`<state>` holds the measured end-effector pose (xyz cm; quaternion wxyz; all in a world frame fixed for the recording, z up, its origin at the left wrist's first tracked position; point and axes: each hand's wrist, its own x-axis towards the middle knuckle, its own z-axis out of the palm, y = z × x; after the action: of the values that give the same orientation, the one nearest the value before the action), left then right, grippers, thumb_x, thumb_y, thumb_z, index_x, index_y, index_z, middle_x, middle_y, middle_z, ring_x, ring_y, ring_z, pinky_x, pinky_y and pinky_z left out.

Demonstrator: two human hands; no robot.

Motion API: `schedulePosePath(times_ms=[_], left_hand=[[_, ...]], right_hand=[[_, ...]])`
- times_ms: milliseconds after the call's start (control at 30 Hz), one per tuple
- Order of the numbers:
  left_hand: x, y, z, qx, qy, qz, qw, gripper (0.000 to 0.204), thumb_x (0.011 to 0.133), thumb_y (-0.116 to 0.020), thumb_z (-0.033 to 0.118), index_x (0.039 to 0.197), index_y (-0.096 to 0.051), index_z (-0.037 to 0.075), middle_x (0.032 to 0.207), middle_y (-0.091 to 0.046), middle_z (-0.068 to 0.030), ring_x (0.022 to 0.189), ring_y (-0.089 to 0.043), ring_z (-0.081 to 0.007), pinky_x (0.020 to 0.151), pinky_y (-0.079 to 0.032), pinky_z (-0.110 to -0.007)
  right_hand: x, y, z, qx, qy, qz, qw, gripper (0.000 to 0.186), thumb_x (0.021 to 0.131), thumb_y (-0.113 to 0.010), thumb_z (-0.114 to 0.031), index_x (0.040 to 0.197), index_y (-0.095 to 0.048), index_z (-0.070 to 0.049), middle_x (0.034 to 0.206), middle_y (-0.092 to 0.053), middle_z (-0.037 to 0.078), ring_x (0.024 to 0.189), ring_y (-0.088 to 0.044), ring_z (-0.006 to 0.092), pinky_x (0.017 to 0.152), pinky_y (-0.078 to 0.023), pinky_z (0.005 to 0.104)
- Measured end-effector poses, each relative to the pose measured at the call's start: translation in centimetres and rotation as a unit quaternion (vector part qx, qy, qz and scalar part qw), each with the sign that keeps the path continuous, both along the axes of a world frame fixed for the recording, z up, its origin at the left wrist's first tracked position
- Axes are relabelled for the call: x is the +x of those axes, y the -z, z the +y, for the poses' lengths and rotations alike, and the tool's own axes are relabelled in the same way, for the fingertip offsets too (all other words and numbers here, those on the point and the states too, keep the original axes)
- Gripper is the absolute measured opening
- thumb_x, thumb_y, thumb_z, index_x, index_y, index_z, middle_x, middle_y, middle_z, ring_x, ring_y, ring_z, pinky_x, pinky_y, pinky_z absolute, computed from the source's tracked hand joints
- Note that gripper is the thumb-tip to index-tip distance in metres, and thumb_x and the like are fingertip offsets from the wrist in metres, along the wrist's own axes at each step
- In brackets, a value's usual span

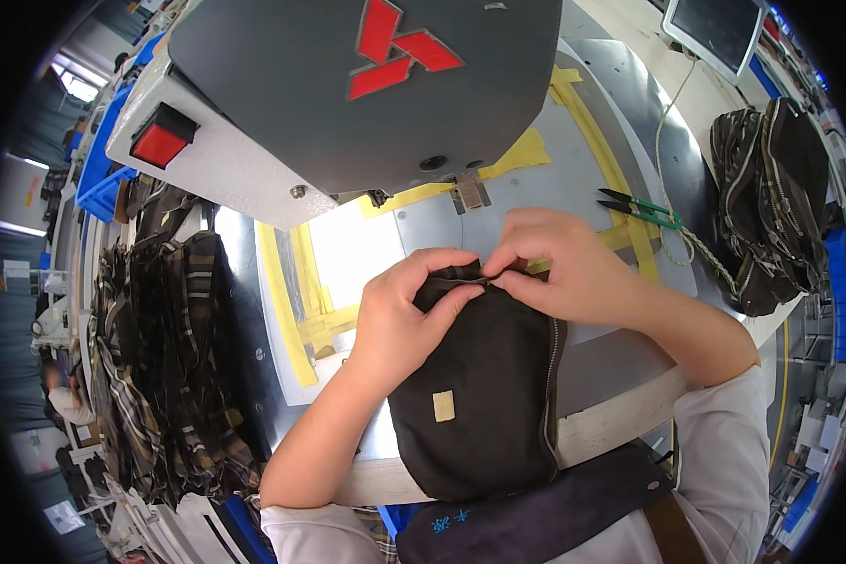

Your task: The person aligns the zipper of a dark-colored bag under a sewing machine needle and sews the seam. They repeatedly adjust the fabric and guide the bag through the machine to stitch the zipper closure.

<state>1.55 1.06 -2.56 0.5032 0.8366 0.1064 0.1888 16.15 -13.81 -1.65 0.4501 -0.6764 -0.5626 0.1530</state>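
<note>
A dark brown fabric pouch [484, 404] with a zipper down its right side and a small pale patch hangs over the near table edge. My left hand [414, 305] pinches the top edge of this pouch between thumb and fingers. Close beside it, my right hand [559, 268] grips the same edge, its fingertips almost meeting the left ones. A bit of plaid lining shows at the pouch's opening. Just beyond my hands is the head of a grey sewing machine [367, 103], its small metal presser plate [471, 195] over the work surface.
Green-handled thread snips [641, 209] on a cord lie right of the machine. Dark zippered pouches [771, 202] are piled at the far right, plaid fabric pieces [174, 348] at the left. Yellow tape [287, 301] marks the metal table. A tablet-like screen [719, 33] stands at top right.
</note>
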Motion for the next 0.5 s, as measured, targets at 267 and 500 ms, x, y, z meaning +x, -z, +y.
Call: schedulePosePath(times_ms=[267, 500], left_hand=[[-0.2, -0.3, 0.4, 0.032, 0.052, -0.012, 0.998, 0.015, 0.075, -0.072, -0.003, 0.088, -0.067, 0.003, 0.084, -0.067, -0.0075, 0.076, -0.066, -0.0223, 0.067, -0.052, -0.029], [-0.3, 0.0, 0.2, 0.049, 0.056, -0.038, 0.997, 0.016, 0.074, -0.071, -0.005, 0.087, -0.066, 0.002, 0.082, -0.066, -0.0080, 0.075, -0.065, -0.0225, 0.067, -0.051, -0.030]], right_hand=[[1.0, -0.1, 0.3, -0.057, -0.040, 0.192, 0.979, 0.014, 0.085, -0.066, -0.016, 0.084, -0.067, -0.003, 0.080, -0.061, 0.004, 0.072, -0.057, 0.0127, 0.063, -0.046, 0.0285], [0.9, 0.4, 0.9, -0.171, -0.044, 0.232, 0.956, 0.017, 0.090, -0.063, -0.018, 0.090, -0.064, -0.001, 0.073, -0.058, 0.002, 0.065, -0.052, 0.0086, 0.060, -0.043, 0.0259]])
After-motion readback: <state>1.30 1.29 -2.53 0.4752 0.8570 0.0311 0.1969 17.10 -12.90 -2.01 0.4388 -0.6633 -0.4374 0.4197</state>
